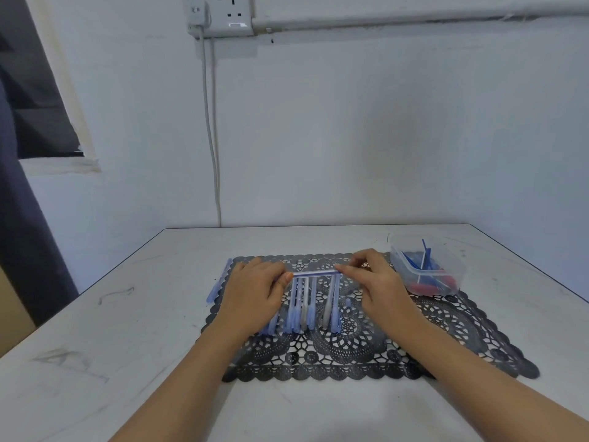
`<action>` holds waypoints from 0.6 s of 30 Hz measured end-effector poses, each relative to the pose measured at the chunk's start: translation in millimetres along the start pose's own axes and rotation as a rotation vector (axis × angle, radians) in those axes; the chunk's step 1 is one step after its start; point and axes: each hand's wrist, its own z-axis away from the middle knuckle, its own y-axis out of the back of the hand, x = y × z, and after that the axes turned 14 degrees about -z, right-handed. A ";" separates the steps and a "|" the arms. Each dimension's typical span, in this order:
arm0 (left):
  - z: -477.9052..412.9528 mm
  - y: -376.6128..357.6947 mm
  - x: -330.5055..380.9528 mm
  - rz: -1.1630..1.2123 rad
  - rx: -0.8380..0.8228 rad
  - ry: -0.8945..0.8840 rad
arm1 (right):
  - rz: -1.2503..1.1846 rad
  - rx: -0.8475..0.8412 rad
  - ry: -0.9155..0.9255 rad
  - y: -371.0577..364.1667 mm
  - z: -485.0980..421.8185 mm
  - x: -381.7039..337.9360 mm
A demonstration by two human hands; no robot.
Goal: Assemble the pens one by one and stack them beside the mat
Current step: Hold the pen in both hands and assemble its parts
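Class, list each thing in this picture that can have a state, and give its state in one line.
Left hand: gripping one end of the held pen.
Right hand: pinching the other end.
Held pen: level, above the mat.
Pen barrels: lying in a row on the mat.
Container: open, holding pen parts.
Finished pen: lying beside the mat.
Mat: flat on the table.

A wall socket (223, 15) with a hanging cable (212, 138); dark curtain (19, 193) at left.
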 end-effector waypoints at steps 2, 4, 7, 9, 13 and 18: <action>-0.3 0.4 0.6 0.000 -0.013 -0.001 | -0.028 0.000 -0.022 -0.1 -0.4 0.4; -0.6 -0.2 0.9 -0.008 -0.027 -0.002 | -0.071 -0.003 -0.065 -0.4 -0.2 0.2; -0.2 0.0 1.6 0.004 -0.011 -0.011 | -0.146 0.031 -0.129 0.0 -0.1 -4.0; 0.4 0.0 1.5 0.019 -0.006 -0.012 | -0.262 0.045 -0.275 1.6 -1.6 -8.7; 0.2 0.6 1.4 0.007 -0.023 -0.022 | -0.584 0.097 -0.544 1.2 -3.8 -11.5; 0.3 2.5 2.5 0.029 -0.021 -0.019 | -0.943 0.166 -0.696 2.5 -5.3 -13.7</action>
